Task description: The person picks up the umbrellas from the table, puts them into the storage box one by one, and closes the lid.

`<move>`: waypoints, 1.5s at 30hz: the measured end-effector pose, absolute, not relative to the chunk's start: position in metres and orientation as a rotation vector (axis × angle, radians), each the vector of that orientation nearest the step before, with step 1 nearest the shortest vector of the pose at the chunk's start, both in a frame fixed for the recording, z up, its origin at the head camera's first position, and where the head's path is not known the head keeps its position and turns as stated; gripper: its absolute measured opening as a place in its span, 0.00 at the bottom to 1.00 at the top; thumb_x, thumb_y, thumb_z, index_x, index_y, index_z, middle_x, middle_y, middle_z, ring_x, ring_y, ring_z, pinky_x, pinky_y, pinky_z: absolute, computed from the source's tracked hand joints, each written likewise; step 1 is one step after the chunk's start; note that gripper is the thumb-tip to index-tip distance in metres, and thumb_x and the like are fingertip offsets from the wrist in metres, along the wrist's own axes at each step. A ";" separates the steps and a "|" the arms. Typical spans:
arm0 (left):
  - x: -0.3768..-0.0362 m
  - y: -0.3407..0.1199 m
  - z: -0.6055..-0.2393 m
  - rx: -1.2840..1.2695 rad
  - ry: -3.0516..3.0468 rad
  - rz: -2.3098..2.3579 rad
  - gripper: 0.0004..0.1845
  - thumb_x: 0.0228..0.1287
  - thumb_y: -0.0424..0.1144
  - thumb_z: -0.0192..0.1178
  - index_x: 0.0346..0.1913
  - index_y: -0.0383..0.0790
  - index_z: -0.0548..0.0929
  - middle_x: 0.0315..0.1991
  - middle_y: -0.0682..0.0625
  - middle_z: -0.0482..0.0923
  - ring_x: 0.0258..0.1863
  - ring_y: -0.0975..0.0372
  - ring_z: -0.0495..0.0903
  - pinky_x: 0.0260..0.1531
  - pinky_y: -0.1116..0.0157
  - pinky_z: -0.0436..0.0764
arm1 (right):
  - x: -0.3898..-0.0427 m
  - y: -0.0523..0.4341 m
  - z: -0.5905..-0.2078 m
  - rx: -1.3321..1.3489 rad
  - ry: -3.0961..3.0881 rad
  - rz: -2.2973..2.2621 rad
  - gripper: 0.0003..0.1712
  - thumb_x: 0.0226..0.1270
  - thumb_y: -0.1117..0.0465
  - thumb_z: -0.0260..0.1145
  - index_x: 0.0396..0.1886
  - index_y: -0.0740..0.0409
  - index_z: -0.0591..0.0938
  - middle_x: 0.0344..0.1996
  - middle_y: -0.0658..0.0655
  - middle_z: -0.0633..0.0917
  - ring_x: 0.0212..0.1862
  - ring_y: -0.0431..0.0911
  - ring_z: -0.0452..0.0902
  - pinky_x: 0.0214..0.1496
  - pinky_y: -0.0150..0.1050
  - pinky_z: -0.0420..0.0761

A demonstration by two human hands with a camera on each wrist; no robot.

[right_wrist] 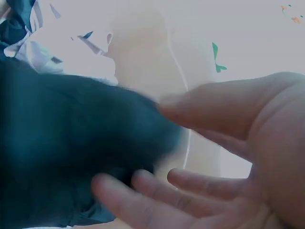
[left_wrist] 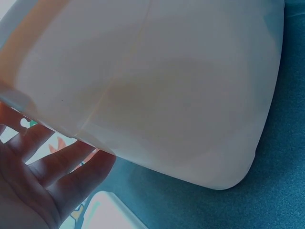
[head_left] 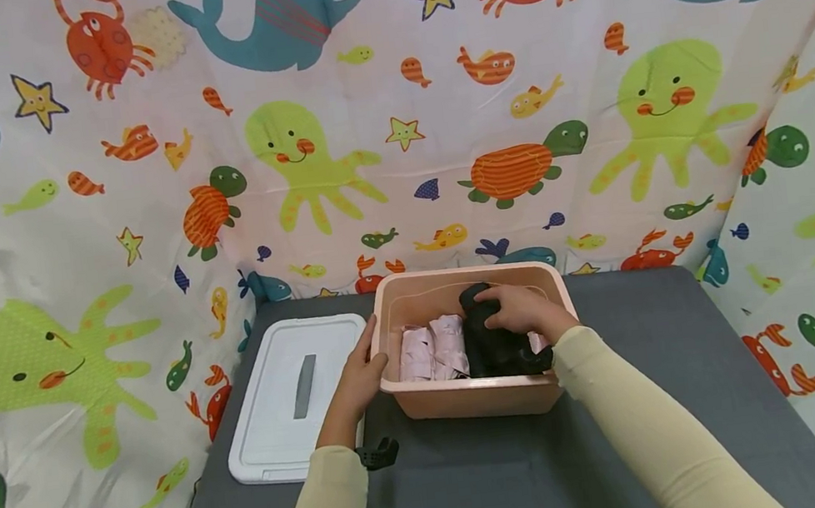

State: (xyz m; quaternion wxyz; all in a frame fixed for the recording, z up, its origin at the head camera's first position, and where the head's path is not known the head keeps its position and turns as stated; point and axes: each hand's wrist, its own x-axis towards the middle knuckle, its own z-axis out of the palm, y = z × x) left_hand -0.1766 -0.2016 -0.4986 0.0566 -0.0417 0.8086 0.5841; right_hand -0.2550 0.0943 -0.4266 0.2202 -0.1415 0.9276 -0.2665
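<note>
A peach plastic bin (head_left: 470, 402) holds pink rolled cloths (head_left: 433, 350) on its left side and black cloth (head_left: 492, 345) toward the right. My left hand (head_left: 355, 377) touches the bin's left rim from outside, its fingers fairly straight; in the left wrist view the fingers (left_wrist: 64, 164) meet the bin's edge and their tips are hidden. Inside the bin, my right hand (head_left: 525, 310) is at the upper end of the black cloth. In the right wrist view the thumb (right_wrist: 214, 107) touches that blurred cloth end while the other fingers (right_wrist: 143, 200) extend loosely below it.
A white lid (head_left: 268, 421) with a grey handle (head_left: 305, 387) lies left of the bin on the dark grey table (head_left: 465, 490). A curtain (head_left: 399, 179) printed with sea animals hangs behind and at both sides. A black band (head_left: 379, 454) is on the left wrist.
</note>
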 end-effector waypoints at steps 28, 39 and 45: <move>-0.179 -0.201 -0.490 -0.139 2.406 1.708 0.39 0.66 0.39 0.50 0.75 0.71 0.49 0.78 0.48 0.50 0.72 0.46 0.61 0.63 0.44 0.69 | -0.246 0.116 -0.417 -0.483 2.627 -0.737 0.24 0.67 0.57 0.62 0.63 0.53 0.77 0.57 0.67 0.80 0.53 0.57 0.78 0.58 0.55 0.77; -0.184 -0.209 -0.495 -0.134 2.365 1.678 0.38 0.67 0.46 0.55 0.73 0.76 0.50 0.75 0.45 0.58 0.67 0.47 0.69 0.58 0.48 0.76 | -0.224 0.122 -0.408 -0.589 2.718 -0.812 0.28 0.68 0.58 0.59 0.67 0.56 0.73 0.61 0.64 0.78 0.61 0.60 0.75 0.62 0.58 0.73; -0.184 -0.215 -0.492 -0.095 2.323 1.720 0.35 0.70 0.52 0.52 0.74 0.74 0.49 0.74 0.43 0.61 0.66 0.46 0.71 0.57 0.47 0.77 | -0.211 0.129 -0.409 -0.640 2.770 -0.901 0.29 0.68 0.60 0.59 0.68 0.58 0.71 0.66 0.62 0.74 0.67 0.59 0.69 0.66 0.59 0.69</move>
